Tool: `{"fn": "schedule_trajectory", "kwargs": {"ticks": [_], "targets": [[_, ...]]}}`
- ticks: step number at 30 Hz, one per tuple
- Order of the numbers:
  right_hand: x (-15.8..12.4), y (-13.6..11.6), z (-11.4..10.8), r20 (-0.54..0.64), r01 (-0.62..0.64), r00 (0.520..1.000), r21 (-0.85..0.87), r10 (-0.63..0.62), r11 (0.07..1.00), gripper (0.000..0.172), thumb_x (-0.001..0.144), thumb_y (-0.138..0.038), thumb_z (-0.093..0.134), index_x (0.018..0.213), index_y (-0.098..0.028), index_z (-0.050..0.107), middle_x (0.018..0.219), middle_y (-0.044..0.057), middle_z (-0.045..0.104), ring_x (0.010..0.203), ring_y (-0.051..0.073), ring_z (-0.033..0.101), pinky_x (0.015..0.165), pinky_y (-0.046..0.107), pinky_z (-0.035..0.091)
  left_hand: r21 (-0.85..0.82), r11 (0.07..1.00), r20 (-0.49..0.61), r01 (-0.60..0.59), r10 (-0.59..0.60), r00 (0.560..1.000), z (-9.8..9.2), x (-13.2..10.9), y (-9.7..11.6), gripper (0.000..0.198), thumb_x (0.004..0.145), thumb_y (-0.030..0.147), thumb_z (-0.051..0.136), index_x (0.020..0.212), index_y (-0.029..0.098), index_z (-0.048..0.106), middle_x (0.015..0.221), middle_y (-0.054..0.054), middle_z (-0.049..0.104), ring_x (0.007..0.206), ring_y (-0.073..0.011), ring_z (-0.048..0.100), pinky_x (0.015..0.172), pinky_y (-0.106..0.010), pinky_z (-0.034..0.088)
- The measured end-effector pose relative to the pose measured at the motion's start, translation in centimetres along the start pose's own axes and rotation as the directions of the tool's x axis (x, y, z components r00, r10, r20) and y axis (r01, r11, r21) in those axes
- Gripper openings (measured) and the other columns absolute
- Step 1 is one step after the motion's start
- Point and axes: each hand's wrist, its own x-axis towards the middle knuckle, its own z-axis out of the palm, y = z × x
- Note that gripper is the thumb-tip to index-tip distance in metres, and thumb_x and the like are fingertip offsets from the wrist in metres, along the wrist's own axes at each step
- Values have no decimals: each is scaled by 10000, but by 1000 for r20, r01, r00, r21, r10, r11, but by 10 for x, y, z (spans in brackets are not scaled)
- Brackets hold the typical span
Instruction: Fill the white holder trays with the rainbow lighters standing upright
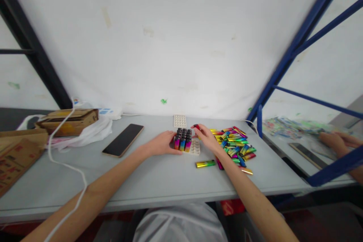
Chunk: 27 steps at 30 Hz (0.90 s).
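A white tray (pixel 195 148) with round holes sits mid-table, its left part filled with upright multicoloured lighters (pixel 183 139). My left hand (pixel 161 143) rests against the tray's left side, fingers curled on it. Over the tray's right end, my right hand (pixel 204 136) pinches a red-topped lighter (pixel 196 126). A heap of shiny coloured lighters (pixel 234 144) lies to the right of that hand. One yellow-green lighter (pixel 205 164) lies alone in front of the tray.
A second white tray (pixel 179 121) lies behind the first. A dark phone (pixel 123 140) is left of it. Cardboard boxes (pixel 68 121), a plastic bag (pixel 93 130) and a white cable (pixel 65 166) occupy the left. Blue frame bars (pixel 286 60) stand right; another person's hands (pixel 338 141) work beyond.
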Motion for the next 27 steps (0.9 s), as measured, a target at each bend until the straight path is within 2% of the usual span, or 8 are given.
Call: {"fn": "schedule_trajectory", "kwargs": {"ticks": [4,7,10,15,19,22,25,27], "targets": [[1,3,-5,-19,45,999,-186,-49,982,435,993,-606,615,1123,-219,766,1021,65,760,922,228,697,872,371,595,-6,1000,8,-1,1,1000,0,0,0,623,764,662,838,1129,174,708,1140,-119,787,1042,-348,739,923,-383,554],[1,3,-8,-24,57,998,-263,-65,963,412,979,-598,650,1024,-209,778,913,51,773,892,234,704,835,351,580,-7,1000,7,3,-3,1000,0,0,0,642,757,656,846,1145,163,708,1156,-135,787,1067,-366,738,939,-401,557],[2,2,-9,15,57,998,-270,-55,961,422,964,-612,671,913,-203,761,850,50,772,839,239,715,790,344,582,-15,1000,-2,5,-5,1000,0,0,0,643,749,640,855,1160,167,711,1165,-131,792,1082,-371,742,952,-403,559],[1,1,-14,105,57,994,-274,-29,960,399,969,-595,686,958,-202,753,890,58,797,837,244,753,794,349,606,-13,1000,1,10,-10,1000,0,-1,1,629,749,640,851,1143,169,717,1169,-141,795,1094,-366,743,947,-385,558],[-2,-3,-16,192,121,981,-433,-39,893,245,1000,-445,690,963,-207,739,874,51,800,802,231,754,762,325,580,-14,1000,-14,-3,2,1000,0,-1,0,619,749,665,832,1116,180,720,1139,-125,802,1065,-362,745,919,-386,564],[-4,-6,-16,235,156,971,-492,-42,857,135,983,-336,712,952,-205,732,912,66,817,851,244,768,783,323,569,-22,1000,-11,-5,5,1000,1,0,0,614,750,662,835,1116,184,715,1129,-115,800,1061,-352,740,906,-378,565],[-5,-10,-20,289,190,956,-485,-48,854,104,965,-296,722,932,-200,744,969,84,832,920,261,771,847,349,571,-37,999,1,-1,1,1000,1,0,-1,587,752,647,842,1094,188,709,1102,-104,798,1051,-340,737,898,-366,562],[-5,-16,-27,305,186,951,-444,-47,876,123,963,-309,722,990,-199,769,1004,87,834,940,262,766,875,370,577,-39,999,2,-3,3,1000,1,0,-1,579,759,658,833,1079,192,705,1083,-99,795,1030,-335,737,892,-367,559]]}}
